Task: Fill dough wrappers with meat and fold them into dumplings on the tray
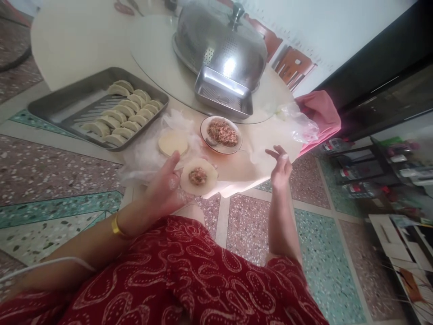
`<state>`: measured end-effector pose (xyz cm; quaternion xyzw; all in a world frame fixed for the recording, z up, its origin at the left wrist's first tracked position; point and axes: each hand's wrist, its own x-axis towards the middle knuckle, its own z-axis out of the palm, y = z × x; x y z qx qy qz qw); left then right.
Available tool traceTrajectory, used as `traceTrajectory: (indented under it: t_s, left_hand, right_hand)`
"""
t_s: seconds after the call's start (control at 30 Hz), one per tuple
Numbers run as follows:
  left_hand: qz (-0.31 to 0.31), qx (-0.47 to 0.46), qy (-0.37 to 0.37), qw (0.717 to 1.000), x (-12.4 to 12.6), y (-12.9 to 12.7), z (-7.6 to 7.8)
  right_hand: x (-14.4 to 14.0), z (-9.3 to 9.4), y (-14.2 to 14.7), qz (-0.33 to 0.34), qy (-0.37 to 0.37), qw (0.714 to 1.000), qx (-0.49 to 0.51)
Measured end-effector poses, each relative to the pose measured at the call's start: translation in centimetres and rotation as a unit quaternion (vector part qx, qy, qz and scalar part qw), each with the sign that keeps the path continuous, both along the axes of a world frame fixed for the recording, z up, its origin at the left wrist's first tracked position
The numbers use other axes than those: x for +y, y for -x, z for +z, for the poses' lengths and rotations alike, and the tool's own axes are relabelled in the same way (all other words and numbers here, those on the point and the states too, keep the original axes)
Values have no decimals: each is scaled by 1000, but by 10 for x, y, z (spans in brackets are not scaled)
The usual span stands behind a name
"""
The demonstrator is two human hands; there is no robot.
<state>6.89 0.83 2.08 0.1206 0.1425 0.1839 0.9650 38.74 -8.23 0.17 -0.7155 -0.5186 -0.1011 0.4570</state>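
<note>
My left hand point(166, 186) holds a round dumpling wrapper point(199, 177) flat on its fingers, with a lump of minced meat filling in the middle. My right hand point(280, 168) hovers to the right of it, fingers apart and holding nothing, near the table's front edge. Just beyond the wrapper stands a small white bowl of meat filling point(221, 133) with a spoon in it. A stack of plain wrappers point(172, 142) lies on clear plastic to the left of the bowl.
A metal tray point(54, 106) at the left holds several folded dumplings point(123, 113) on a rack. Behind the bowl sit a small steel pan point(223, 95) and a domed steel cover point(219, 43) on a glass turntable. A pink cloth point(321, 115) and plastic bag point(297, 124) lie right.
</note>
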Motion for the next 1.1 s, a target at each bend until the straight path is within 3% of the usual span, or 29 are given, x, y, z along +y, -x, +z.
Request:
traceTrajectory:
  t_s: [0.07,0.2,0.33,0.7,0.87,1.1]
  left_hand:
    - [0,1,4,1000,1,0,0]
    - [-8,-5,-4,1000,1,0,3]
    - [-10,-10,-26,1000,-1,3,7]
    - [56,-5,-37,998,11,13,10]
    - [69,4,-5,998,14,16,14]
    - [103,-3,14,995,17,13,17]
  right_hand:
    - [-2,5,38,58,-41,996,61]
    - [7,7,108,215,-52,975,-1]
    - [27,2,132,320,-22,943,-86]
    - [21,-3,131,301,-52,937,-173]
    - [16,-9,134,292,-19,935,-202]
    - [12,-12,146,301,-68,911,-275]
